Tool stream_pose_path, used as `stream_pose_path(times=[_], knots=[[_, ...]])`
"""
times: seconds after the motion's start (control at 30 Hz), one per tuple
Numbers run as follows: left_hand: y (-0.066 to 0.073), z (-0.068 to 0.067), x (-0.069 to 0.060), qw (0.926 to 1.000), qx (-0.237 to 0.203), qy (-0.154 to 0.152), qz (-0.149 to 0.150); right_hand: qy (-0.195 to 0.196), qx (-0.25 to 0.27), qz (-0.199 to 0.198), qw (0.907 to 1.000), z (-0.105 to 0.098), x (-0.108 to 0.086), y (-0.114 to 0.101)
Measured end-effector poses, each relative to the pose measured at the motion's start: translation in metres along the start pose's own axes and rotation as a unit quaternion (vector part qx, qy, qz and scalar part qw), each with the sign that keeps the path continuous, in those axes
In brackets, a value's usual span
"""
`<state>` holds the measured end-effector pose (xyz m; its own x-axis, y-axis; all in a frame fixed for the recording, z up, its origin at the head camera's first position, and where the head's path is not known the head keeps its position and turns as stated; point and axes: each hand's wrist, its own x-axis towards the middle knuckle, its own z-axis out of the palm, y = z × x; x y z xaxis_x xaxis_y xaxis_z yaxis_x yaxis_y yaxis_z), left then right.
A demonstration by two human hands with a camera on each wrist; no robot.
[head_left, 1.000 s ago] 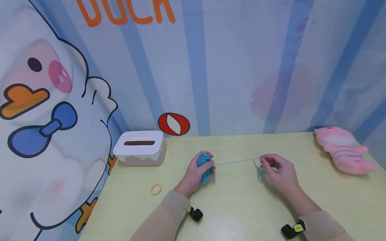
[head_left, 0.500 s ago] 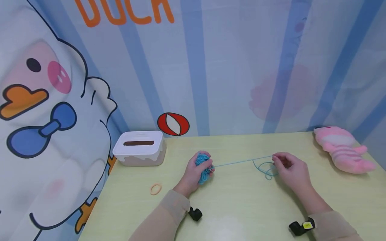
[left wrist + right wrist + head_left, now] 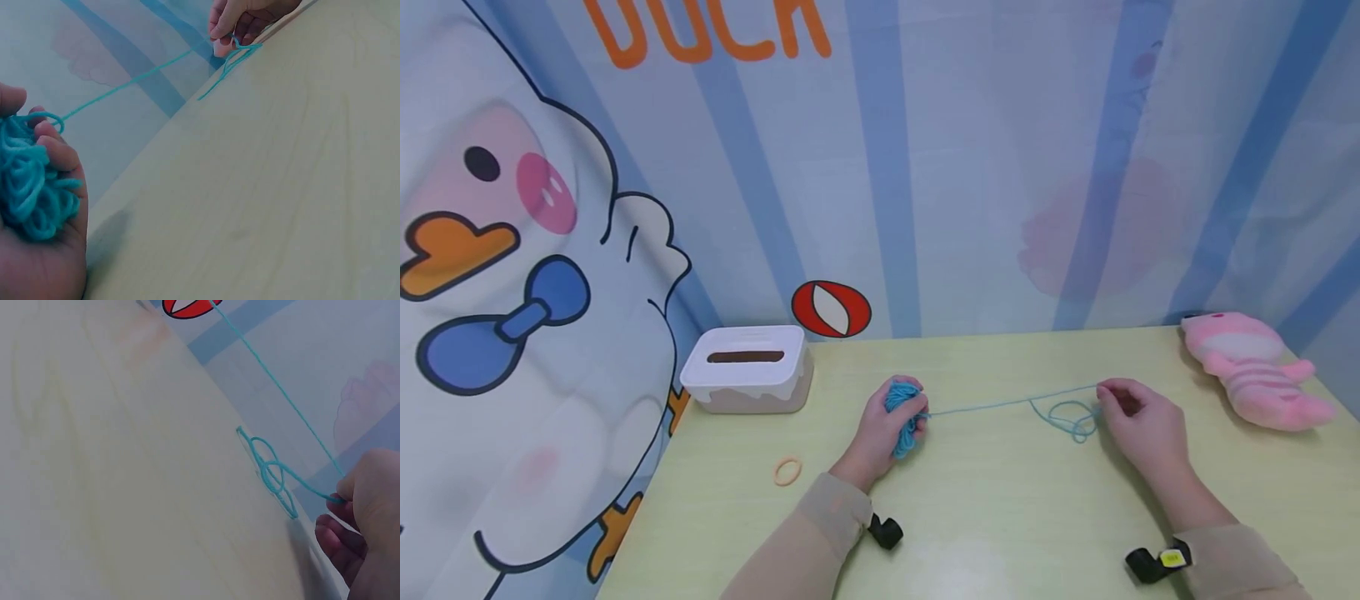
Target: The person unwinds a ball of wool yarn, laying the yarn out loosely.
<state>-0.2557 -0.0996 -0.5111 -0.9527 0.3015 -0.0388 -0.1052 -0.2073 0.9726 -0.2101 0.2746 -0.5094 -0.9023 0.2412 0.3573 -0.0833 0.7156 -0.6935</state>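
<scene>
My left hand (image 3: 874, 429) grips a bundle of teal yarn (image 3: 904, 417), its thumb lying across the front. In the left wrist view the looped yarn (image 3: 31, 181) fills the palm, with fingers curled about it. A single strand (image 3: 985, 407) runs taut from the bundle to my right hand (image 3: 1142, 425), which pinches it between thumb and fingertips. Loose coils of the yarn's tail (image 3: 1073, 419) lie on the table just left of the right hand. The right wrist view shows that tail (image 3: 269, 469) leading into the pinching fingers.
A white and beige tissue box (image 3: 747, 369) stands at the table's back left. A small peach ring (image 3: 787, 472) lies left of the left forearm. At the far right rests a pink plush toy (image 3: 1255, 371). A printed curtain (image 3: 970, 167) hangs behind the table (image 3: 985, 517).
My right hand has moved right, drawing the strand longer between the hands. The hanging tail now spreads in coils on the table. My left hand has barely shifted.
</scene>
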Motion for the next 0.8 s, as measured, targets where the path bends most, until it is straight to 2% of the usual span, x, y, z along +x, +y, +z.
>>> stream_pose_path(times=[0.1,0.33,0.5,0.6,0.7,0.8], knots=[[0.0,0.0,0.0,0.9999,-0.009,0.005,-0.003,-0.004,-0.021,0.007,0.9997,0.0,0.001,0.003],[-0.002,-0.002,0.002,0.9999,-0.003,-0.009,-0.01,-0.071,-0.073,-0.024,0.9946,0.004,0.002,0.006],[-0.003,-0.003,0.004,0.9998,-0.004,-0.015,-0.014,-0.093,-0.087,-0.024,0.9916,0.004,0.005,0.005],[-0.003,-0.002,0.004,0.9998,-0.005,-0.016,-0.013,-0.082,-0.08,-0.023,0.9931,0.004,0.005,0.003],[-0.003,-0.001,0.004,0.9998,-0.004,-0.018,-0.013,-0.053,-0.058,-0.024,0.9966,0.005,0.002,-0.004],[-0.003,0.0,0.003,0.9997,-0.002,-0.019,-0.015,-0.017,-0.034,-0.053,0.9978,0.013,-0.003,-0.016]])
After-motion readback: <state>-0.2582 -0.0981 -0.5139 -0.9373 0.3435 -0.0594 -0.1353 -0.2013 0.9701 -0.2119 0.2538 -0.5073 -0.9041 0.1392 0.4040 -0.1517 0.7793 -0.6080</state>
